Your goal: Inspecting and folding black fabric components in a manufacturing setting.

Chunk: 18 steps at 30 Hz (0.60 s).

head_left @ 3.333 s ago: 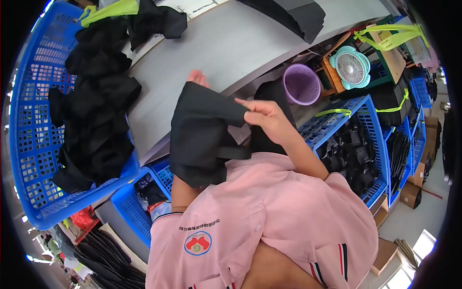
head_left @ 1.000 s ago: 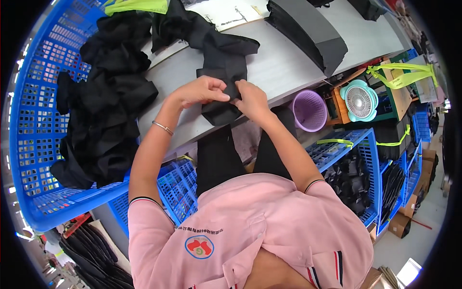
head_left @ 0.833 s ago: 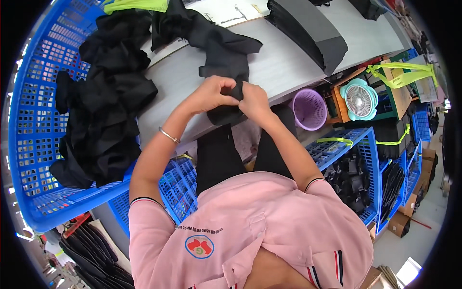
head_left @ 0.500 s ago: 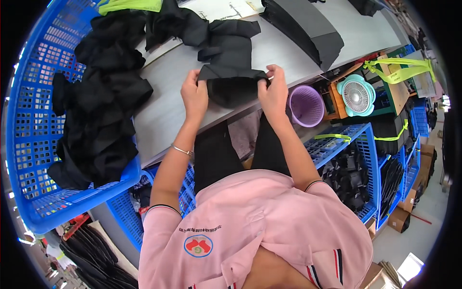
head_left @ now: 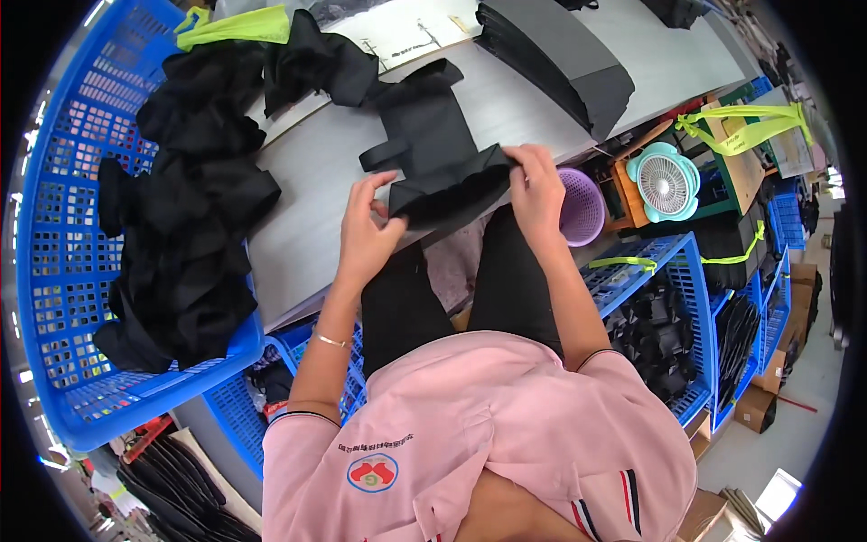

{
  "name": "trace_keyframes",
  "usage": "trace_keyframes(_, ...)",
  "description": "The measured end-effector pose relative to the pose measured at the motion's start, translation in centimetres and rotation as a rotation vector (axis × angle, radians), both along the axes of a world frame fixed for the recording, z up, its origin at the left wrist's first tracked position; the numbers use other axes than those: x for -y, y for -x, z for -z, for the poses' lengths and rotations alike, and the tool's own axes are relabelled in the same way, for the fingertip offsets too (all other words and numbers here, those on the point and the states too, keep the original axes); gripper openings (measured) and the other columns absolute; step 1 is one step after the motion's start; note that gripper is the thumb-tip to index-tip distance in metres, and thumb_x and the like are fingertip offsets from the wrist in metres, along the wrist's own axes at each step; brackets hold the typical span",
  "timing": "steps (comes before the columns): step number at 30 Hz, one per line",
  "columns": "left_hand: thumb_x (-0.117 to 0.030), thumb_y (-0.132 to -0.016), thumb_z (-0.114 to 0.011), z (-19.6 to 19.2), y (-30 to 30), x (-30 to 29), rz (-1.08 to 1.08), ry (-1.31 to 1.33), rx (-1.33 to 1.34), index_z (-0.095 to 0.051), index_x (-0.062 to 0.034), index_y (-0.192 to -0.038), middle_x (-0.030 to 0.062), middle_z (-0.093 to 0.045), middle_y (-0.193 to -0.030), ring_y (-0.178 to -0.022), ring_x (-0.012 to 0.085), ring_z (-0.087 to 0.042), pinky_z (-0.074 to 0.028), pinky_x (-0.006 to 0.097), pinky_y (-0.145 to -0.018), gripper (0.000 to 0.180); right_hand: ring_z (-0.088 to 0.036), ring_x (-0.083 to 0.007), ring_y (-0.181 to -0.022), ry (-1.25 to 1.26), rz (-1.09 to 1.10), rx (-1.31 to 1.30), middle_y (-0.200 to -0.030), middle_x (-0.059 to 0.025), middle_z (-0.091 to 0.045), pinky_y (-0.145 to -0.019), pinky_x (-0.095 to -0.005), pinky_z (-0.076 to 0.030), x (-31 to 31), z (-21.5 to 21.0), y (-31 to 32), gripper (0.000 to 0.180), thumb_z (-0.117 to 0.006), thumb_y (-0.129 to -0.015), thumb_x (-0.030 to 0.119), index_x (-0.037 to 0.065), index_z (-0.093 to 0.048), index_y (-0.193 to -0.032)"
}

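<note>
A black fabric piece (head_left: 429, 126) lies on the grey table with its near edge raised at the table's front edge. My right hand (head_left: 539, 194) pinches its right corner between thumb and fingers. At the left corner my left hand (head_left: 368, 230) is open, thumb and fingers apart around the fabric's edge, the thumb touching or very close to it. Beyond the piece, more black fabric (head_left: 321, 68) runs left in a crumpled string to a heap (head_left: 190, 244) in a large blue basket (head_left: 153, 411).
A stack of dark flat pieces (head_left: 564, 59) lies on the table (head_left: 302, 203) at the far right. Below its edge stand a purple bin (head_left: 582, 212), a turquoise fan (head_left: 666, 181) and a blue crate (head_left: 701, 325) of black parts. A yellow-green strip (head_left: 233, 29) hangs by the basket.
The fabric's near edge has tilted, its right corner drawn rightward by my right hand. My left hand has loosened from its pinch and moved slightly down.
</note>
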<state>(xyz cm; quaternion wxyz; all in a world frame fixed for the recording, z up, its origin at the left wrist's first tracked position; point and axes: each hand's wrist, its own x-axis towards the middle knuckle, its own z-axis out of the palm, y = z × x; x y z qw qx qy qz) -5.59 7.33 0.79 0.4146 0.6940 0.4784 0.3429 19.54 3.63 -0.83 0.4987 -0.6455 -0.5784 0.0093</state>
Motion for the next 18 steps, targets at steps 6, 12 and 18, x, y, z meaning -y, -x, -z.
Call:
trace_keyframes(6,-0.019,-0.088,-0.068,-3.0,-0.3,-4.5,0.023,-0.322,0.084,-0.064,-0.007,-0.124,0.012,-0.057,-0.136,-0.12,0.0267,-0.056,-0.042,0.035,-0.101,0.038,-0.062,-0.027,-0.083,-0.117,-0.176,0.191,-0.095,-0.0067,-0.063,-0.073,-0.0351,-0.051,1.1,1.2,2.0,0.029,-0.066,-0.071,-0.006,0.006,-0.069,-0.096)
trace_keyframes(12,-0.029,-0.093,-0.065,4.1,-5.7,-9.7,0.485,-0.361,-0.617,-0.033,-0.009,-0.152,0.0217,-0.036,-0.153,-0.143,0.042,-0.029,-0.023,0.049,-0.118,0.07,-0.062,-0.0305,-0.091,0.065,-0.298,0.199,-0.104,-0.0095,-0.064,-0.081,-0.0375,-0.051,0.6,0.1,0.7,0.025,-0.071,-0.081,0.006,0.006,-0.068,-0.105)
trace_keyframes(18,-0.022,-0.088,-0.068,8.4,-7.3,-12.9,0.334,-0.535,-0.579,-0.033,-0.006,-0.149,0.0197,-0.041,-0.145,-0.141,0.0416,-0.03,-0.02,0.057,-0.116,0.072,-0.056,-0.0342,-0.115,-0.094,0.235,0.477,-0.125,-0.0152,-0.058,-0.098,-0.0438,-0.043,-6.5,-1.6,-8.7,0.052,-0.077,-0.079,0.016,0.006,-0.058,-0.126)
